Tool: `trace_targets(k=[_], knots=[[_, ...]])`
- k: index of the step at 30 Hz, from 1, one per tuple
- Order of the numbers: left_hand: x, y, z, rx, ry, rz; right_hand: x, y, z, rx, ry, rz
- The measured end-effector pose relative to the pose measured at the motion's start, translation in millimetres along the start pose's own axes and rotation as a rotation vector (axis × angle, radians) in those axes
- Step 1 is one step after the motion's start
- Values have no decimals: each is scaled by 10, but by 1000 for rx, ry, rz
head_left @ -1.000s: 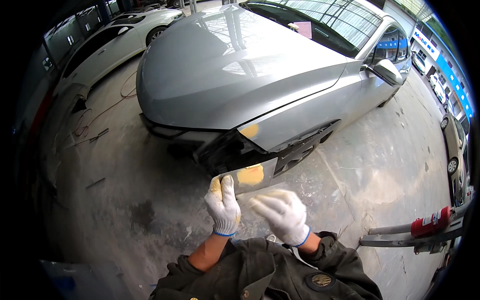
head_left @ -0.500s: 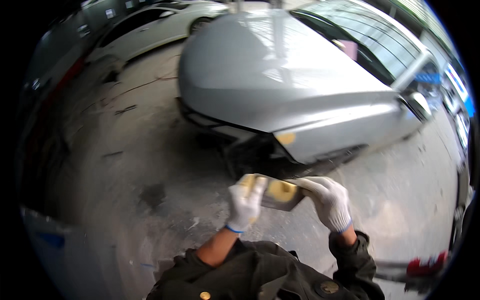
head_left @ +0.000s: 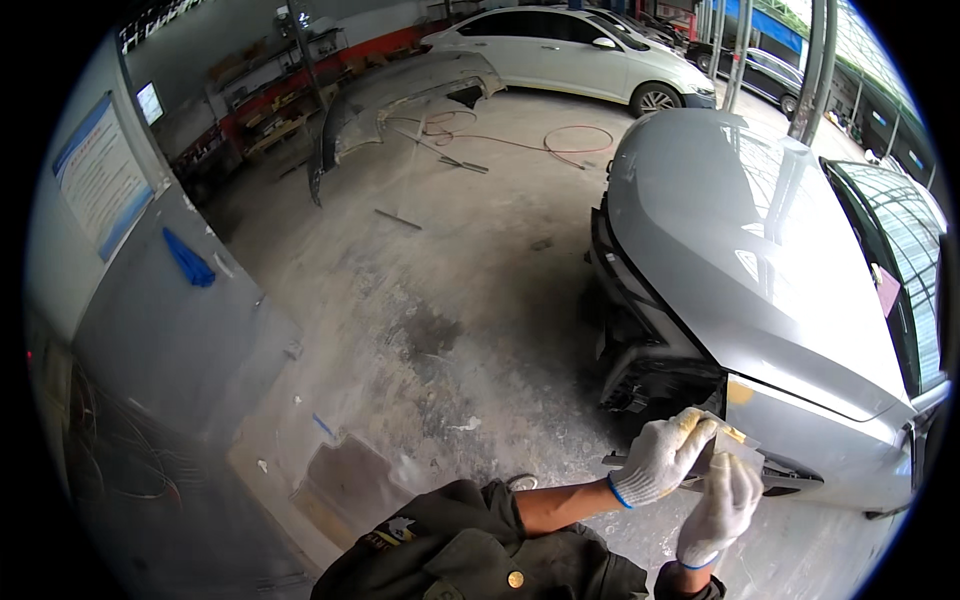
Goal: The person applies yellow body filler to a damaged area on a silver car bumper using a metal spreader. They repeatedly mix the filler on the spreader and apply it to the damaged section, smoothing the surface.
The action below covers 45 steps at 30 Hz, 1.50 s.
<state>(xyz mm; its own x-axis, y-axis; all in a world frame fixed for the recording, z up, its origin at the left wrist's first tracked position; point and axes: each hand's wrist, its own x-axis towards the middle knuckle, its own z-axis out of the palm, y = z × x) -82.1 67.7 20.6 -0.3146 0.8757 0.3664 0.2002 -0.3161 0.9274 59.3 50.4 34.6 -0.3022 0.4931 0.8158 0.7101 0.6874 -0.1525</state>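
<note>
Vehicle-body workshop, as I stand in it: one silver car (head_left: 720, 220), front end (head_left: 660, 385) exposed, yellowish patch (head_left: 739, 393) on its fender (head_left: 840, 442); one white car (head_left: 565, 52); one detached body panel (head_left: 400, 90); stained concrete floor (head_left: 390, 265); red hose (head_left: 578, 152); cluttered shelving (head_left: 285, 130) behind.

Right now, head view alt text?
A white-gloved left hand holds a flat plate with yellow paste, the gloved right hand close by, beside a silver car with a yellow fender patch. A white car stands beyond.
</note>
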Motion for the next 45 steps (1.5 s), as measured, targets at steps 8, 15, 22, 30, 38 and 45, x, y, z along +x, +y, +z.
trace_targets(k=[8,15,22,30,38,45], knots=[[-7,-9,-43,17,69,6,1,21,87,20,2,-45],[-32,-186,8,-63,126,39,-7,69,-12,320,-5,-10],[1,-71,41,-165,-250,78,185,570,-577,1022,-154,697],[101,-82,57,-72,-110,-55,180,654,-375,156,-282,243],[122,-191,170,-41,23,24,-285,79,-39,-45,-187,65],[88,-113,27,-75,96,68,-6,45,178,59,-34,-91]])
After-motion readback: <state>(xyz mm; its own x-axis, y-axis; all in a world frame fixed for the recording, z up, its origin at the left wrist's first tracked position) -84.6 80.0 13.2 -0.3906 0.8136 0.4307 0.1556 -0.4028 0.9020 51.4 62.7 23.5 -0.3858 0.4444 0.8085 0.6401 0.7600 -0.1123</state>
